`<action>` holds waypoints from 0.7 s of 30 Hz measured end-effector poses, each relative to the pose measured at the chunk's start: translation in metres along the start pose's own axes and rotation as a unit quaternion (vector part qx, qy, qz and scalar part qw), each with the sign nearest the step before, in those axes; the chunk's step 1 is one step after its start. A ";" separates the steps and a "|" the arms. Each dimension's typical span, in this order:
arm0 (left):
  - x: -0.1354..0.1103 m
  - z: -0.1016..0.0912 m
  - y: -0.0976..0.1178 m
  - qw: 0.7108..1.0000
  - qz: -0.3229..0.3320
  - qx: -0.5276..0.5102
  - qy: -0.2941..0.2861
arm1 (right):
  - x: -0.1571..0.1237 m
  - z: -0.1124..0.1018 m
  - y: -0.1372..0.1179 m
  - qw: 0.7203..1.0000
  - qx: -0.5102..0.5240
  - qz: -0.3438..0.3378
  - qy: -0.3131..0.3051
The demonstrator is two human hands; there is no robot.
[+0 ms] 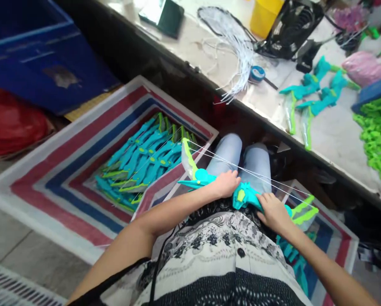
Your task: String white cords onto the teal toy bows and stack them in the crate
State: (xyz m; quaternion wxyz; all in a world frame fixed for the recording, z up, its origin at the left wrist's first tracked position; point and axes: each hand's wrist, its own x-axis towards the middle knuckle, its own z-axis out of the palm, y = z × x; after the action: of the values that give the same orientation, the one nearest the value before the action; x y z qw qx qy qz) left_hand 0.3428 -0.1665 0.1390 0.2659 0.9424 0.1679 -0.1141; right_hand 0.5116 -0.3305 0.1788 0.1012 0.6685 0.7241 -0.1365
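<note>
A teal and lime-green toy bow (246, 196) lies across my lap, its white strings stretched between the green tips at both ends. My left hand (227, 184) is wrapped round the bow's body left of the middle. On the other side of the green centre piece, my right hand (273, 210) grips the body, thumb toward me. Parts of the bow under both hands are hidden. To the left, a striped woven sack (91, 170) stands open with several similar toy bows (152, 153) stacked inside.
The workbench (266, 102) holds a bundle of white strings (238, 46), a blue tape roll (257, 74), a black fan (292, 29), two teal bow parts (324, 91) and a heap of green pieces (378, 131). A second striped sack (343, 242) stands right, a blue bin (50, 63) upper left.
</note>
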 end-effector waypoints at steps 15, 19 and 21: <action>-0.017 -0.068 -0.105 0.994 -0.053 0.013 0.092 | 0.108 -0.035 0.148 0.916 0.330 0.015 -0.229; 0.011 -0.082 -0.126 0.995 -0.034 -0.030 0.085 | 0.092 -0.046 0.172 0.953 0.267 0.068 -0.122; 0.020 -0.090 -0.132 0.995 -0.043 -0.030 0.085 | 0.063 -0.048 0.187 0.947 0.293 0.109 -0.070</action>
State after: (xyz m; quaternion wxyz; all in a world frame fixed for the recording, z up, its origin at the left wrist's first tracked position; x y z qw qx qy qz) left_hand 0.3227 -0.0065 0.1469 0.2735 0.9321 0.2340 -0.0399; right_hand 0.6943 -0.2419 0.1917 -0.0342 0.7325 0.5657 -0.3773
